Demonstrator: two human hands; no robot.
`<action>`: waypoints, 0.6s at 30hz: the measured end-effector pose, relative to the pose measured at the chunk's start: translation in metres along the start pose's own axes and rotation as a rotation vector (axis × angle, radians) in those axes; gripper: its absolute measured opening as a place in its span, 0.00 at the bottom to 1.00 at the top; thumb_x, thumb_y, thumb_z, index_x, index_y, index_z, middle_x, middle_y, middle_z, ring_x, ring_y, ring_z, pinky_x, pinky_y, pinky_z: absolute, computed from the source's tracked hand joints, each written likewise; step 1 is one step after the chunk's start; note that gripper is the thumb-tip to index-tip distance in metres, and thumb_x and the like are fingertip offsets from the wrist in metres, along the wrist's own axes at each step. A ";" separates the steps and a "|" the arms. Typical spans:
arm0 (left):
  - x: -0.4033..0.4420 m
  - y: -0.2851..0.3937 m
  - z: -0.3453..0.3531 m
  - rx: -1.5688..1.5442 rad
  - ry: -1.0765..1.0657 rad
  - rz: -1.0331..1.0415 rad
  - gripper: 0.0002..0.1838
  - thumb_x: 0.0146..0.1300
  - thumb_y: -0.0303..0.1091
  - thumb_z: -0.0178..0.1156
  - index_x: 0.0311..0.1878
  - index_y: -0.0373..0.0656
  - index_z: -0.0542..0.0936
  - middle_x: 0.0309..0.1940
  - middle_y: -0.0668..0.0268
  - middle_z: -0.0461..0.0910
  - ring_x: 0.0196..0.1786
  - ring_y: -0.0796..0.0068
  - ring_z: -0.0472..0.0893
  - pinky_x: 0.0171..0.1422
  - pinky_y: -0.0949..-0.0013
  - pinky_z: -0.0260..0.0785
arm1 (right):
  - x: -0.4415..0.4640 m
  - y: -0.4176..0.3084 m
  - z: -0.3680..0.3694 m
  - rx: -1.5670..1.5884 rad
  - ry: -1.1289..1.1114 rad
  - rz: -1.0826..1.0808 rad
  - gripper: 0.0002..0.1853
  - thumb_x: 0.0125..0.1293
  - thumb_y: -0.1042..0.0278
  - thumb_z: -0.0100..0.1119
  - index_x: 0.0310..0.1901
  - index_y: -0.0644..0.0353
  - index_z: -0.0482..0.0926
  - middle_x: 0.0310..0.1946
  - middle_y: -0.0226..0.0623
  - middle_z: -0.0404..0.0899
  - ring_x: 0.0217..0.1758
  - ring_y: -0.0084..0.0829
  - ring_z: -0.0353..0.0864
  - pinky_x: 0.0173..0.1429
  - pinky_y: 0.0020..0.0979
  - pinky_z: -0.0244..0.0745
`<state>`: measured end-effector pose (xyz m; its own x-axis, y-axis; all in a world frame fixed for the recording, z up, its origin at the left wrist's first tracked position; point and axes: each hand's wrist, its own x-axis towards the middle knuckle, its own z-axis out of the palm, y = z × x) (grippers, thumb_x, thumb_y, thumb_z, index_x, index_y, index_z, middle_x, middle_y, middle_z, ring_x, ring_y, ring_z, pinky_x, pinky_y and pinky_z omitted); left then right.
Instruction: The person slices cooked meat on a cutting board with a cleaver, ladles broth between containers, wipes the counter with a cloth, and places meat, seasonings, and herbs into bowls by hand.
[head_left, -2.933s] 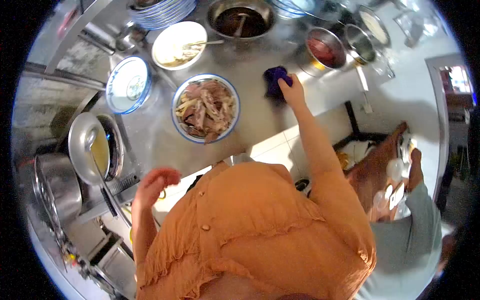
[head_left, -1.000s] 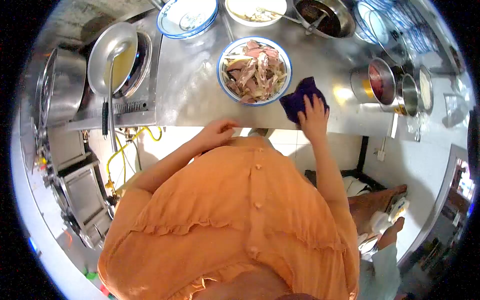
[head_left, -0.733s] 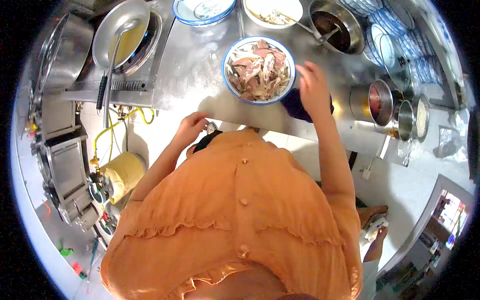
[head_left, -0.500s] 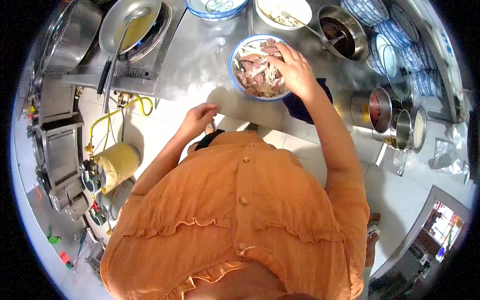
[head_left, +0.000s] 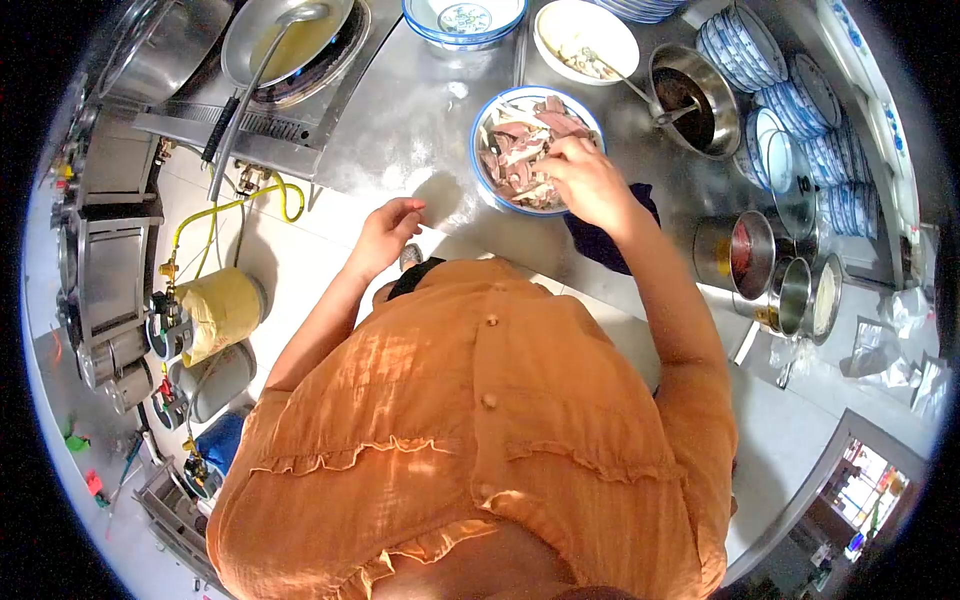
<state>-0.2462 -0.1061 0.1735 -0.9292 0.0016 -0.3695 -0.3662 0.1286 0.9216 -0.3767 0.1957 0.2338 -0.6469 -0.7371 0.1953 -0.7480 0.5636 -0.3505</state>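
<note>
A blue-rimmed bowl (head_left: 481, 165) heaped with sliced meat (head_left: 518, 150) stands on the steel counter. Over its right side is my right hand (head_left: 585, 180), fingers bent down onto the meat; whether they pinch a piece is hidden. A dark purple cloth (head_left: 603, 245) lies beside the bowl, partly under my right wrist. My left hand (head_left: 388, 232) hangs in the air by the counter's front edge, fingers loosely curled and apart, with nothing in it.
A wok with a ladle (head_left: 290, 45) sits on the stove at left. Behind are empty bowls (head_left: 465, 20), a white bowl (head_left: 585, 40) and a pan of dark sauce (head_left: 695, 100). Stacked bowls (head_left: 740, 45) and metal pots (head_left: 750, 255) line the right. Gas cylinders (head_left: 222, 310) stand below.
My right hand has let go of the purple cloth and moved onto the meat in the bowl. My left hand stays near the counter edge. The view has shifted.
</note>
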 end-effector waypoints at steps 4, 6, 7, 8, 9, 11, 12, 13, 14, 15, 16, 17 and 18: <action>0.017 0.004 0.005 0.059 0.017 0.078 0.13 0.64 0.29 0.53 0.50 0.34 0.74 0.36 0.61 0.80 0.39 0.77 0.78 0.46 0.73 0.70 | 0.007 -0.002 -0.004 -0.225 -0.037 -0.065 0.08 0.52 0.75 0.57 0.35 0.52 0.79 0.43 0.35 0.72 0.49 0.40 0.73 0.52 0.36 0.71; 0.022 0.014 0.011 0.100 0.048 0.114 0.13 0.63 0.28 0.54 0.49 0.35 0.75 0.36 0.62 0.79 0.39 0.76 0.77 0.45 0.73 0.70 | 0.005 0.009 -0.008 -0.282 -0.010 -0.066 0.08 0.50 0.75 0.61 0.33 0.53 0.78 0.44 0.35 0.72 0.48 0.40 0.74 0.51 0.36 0.72; 0.026 0.021 0.015 0.155 0.076 0.167 0.13 0.63 0.28 0.54 0.49 0.35 0.75 0.37 0.61 0.79 0.39 0.76 0.77 0.45 0.73 0.70 | 0.003 0.013 -0.010 -0.221 -0.014 -0.025 0.07 0.49 0.75 0.61 0.32 0.53 0.77 0.44 0.35 0.72 0.47 0.40 0.73 0.50 0.36 0.72; 0.031 0.025 0.017 0.208 0.103 0.219 0.13 0.62 0.28 0.55 0.49 0.35 0.76 0.37 0.60 0.79 0.38 0.75 0.77 0.44 0.72 0.70 | 0.001 0.017 -0.012 -0.160 -0.018 0.017 0.07 0.49 0.75 0.61 0.31 0.54 0.76 0.43 0.35 0.72 0.47 0.41 0.73 0.50 0.36 0.72; 0.036 0.032 0.020 0.261 0.131 0.270 0.13 0.62 0.28 0.55 0.48 0.36 0.76 0.37 0.60 0.79 0.38 0.74 0.78 0.44 0.72 0.70 | -0.002 0.021 -0.015 -0.100 -0.024 0.059 0.06 0.49 0.75 0.61 0.30 0.55 0.75 0.43 0.36 0.72 0.47 0.41 0.73 0.49 0.37 0.72; 0.045 0.048 0.028 0.386 0.164 0.327 0.13 0.59 0.28 0.57 0.47 0.37 0.77 0.38 0.56 0.78 0.38 0.68 0.79 0.43 0.69 0.71 | -0.005 0.033 -0.013 -0.003 0.025 0.081 0.07 0.49 0.75 0.62 0.30 0.56 0.75 0.38 0.39 0.73 0.45 0.42 0.74 0.48 0.37 0.72; 0.051 0.052 0.032 0.414 0.175 0.383 0.13 0.58 0.28 0.57 0.47 0.37 0.77 0.38 0.55 0.77 0.39 0.66 0.79 0.43 0.68 0.71 | -0.005 0.036 -0.012 0.043 0.039 0.108 0.07 0.49 0.74 0.62 0.31 0.56 0.75 0.36 0.40 0.73 0.44 0.42 0.74 0.48 0.38 0.72; 0.056 0.059 0.037 0.443 0.187 0.439 0.13 0.58 0.27 0.57 0.46 0.38 0.77 0.38 0.55 0.77 0.39 0.64 0.79 0.43 0.67 0.72 | -0.004 0.040 -0.012 0.090 0.055 0.136 0.06 0.50 0.74 0.61 0.31 0.56 0.76 0.35 0.41 0.73 0.43 0.43 0.75 0.48 0.39 0.72; 0.060 0.068 0.042 0.479 0.160 0.463 0.13 0.55 0.28 0.59 0.45 0.39 0.78 0.38 0.55 0.77 0.41 0.60 0.79 0.46 0.65 0.71 | 0.000 0.043 -0.012 0.161 0.003 0.265 0.08 0.51 0.74 0.61 0.35 0.57 0.77 0.33 0.42 0.75 0.42 0.42 0.77 0.49 0.38 0.73; 0.065 0.073 0.049 0.528 0.154 0.529 0.13 0.55 0.29 0.60 0.44 0.39 0.78 0.38 0.55 0.77 0.41 0.59 0.78 0.46 0.63 0.71 | 0.004 0.046 -0.009 0.275 0.056 0.295 0.09 0.52 0.74 0.61 0.37 0.58 0.77 0.34 0.42 0.75 0.42 0.42 0.77 0.50 0.37 0.73; 0.070 0.078 0.055 0.577 0.147 0.595 0.13 0.55 0.30 0.60 0.44 0.40 0.79 0.37 0.56 0.77 0.41 0.58 0.78 0.47 0.62 0.70 | 0.009 0.051 -0.005 0.389 0.110 0.324 0.10 0.53 0.74 0.60 0.38 0.58 0.77 0.35 0.43 0.76 0.42 0.42 0.77 0.50 0.36 0.73; 0.076 0.081 0.061 0.626 0.141 0.664 0.13 0.54 0.31 0.61 0.44 0.41 0.79 0.37 0.56 0.76 0.42 0.57 0.78 0.48 0.61 0.70 | 0.014 0.054 -0.002 0.503 0.166 0.353 0.11 0.54 0.74 0.60 0.40 0.59 0.78 0.35 0.43 0.77 0.42 0.41 0.78 0.51 0.36 0.73; 0.082 0.083 0.067 0.726 0.137 0.668 0.14 0.53 0.34 0.63 0.43 0.41 0.79 0.38 0.56 0.77 0.42 0.56 0.77 0.48 0.61 0.69 | 0.023 0.052 -0.008 0.439 0.156 0.411 0.14 0.58 0.76 0.55 0.47 0.61 0.76 0.42 0.45 0.78 0.47 0.42 0.79 0.53 0.35 0.72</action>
<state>-0.3493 -0.0287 0.2119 -0.9481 0.1865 0.2574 0.3103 0.7185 0.6225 -0.4314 0.2110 0.2277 -0.9079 -0.4108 0.0842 -0.3238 0.5594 -0.7630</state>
